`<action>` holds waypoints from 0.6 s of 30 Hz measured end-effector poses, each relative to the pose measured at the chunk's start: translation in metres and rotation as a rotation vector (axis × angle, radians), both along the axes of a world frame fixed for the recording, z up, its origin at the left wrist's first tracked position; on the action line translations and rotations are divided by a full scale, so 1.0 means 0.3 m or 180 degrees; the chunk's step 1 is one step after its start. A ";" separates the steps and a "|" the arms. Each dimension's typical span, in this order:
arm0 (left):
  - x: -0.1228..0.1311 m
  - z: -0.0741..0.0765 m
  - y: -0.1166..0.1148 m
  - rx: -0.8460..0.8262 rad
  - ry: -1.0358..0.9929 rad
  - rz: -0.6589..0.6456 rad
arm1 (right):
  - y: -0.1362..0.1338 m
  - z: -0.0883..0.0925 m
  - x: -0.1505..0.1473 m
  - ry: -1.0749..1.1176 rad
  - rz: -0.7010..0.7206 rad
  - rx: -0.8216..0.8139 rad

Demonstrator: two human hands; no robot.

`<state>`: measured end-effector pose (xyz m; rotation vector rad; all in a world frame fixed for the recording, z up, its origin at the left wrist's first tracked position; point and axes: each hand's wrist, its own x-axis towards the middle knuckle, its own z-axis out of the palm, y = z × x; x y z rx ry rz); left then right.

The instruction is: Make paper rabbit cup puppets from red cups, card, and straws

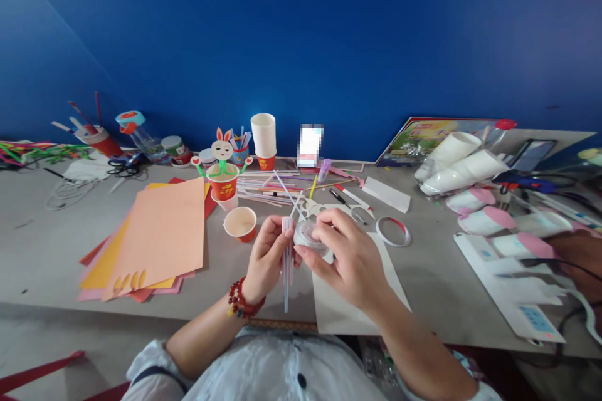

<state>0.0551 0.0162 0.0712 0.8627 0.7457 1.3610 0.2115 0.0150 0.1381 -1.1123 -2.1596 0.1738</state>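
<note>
My left hand (266, 258) is closed around a few translucent straws (286, 297), which stand nearly upright with their lower ends hanging below my fingers. Just to the right, my right hand (352, 257) grips a roll of clear tape (306, 235) at its side and inner ring. Roll and straws are close together; whether a strip of tape joins them cannot be made out. A white sheet of paper (371, 301) lies flat below my right hand. An open paper cup (241, 224) stands beside my left hand.
Coloured paper sheets (164, 232) lie at left. Behind are a cup with a paper rabbit (222, 151), stacked cups (263, 135), loose straws (268, 187) and a phone (309, 145). A tape ring (393, 232), bagged cups (463, 172) and a power strip (508, 291) are at right.
</note>
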 end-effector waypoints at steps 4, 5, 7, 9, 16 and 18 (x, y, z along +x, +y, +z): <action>0.001 0.005 0.002 -0.0051 -0.0207 -0.0180 | 0.012 -0.002 0.008 0.0015 -0.0006 -0.0013; 0.001 0.006 0.003 -0.0036 -0.0251 -0.0218 | 0.015 -0.004 0.010 0.0026 -0.0009 -0.0019; -0.002 0.007 0.005 0.0000 -0.0320 -0.0286 | 0.020 -0.008 0.014 0.0048 -0.0016 -0.0034; -0.004 0.007 0.008 0.0027 -0.0365 -0.0351 | 0.024 -0.012 0.018 0.0072 -0.0024 -0.0031; -0.009 0.008 0.010 0.0140 -0.0499 -0.0567 | 0.024 -0.018 0.024 0.0144 -0.0083 0.0050; -0.009 0.009 0.009 0.0137 -0.0535 -0.0566 | 0.025 -0.022 0.025 0.0142 -0.0098 0.0058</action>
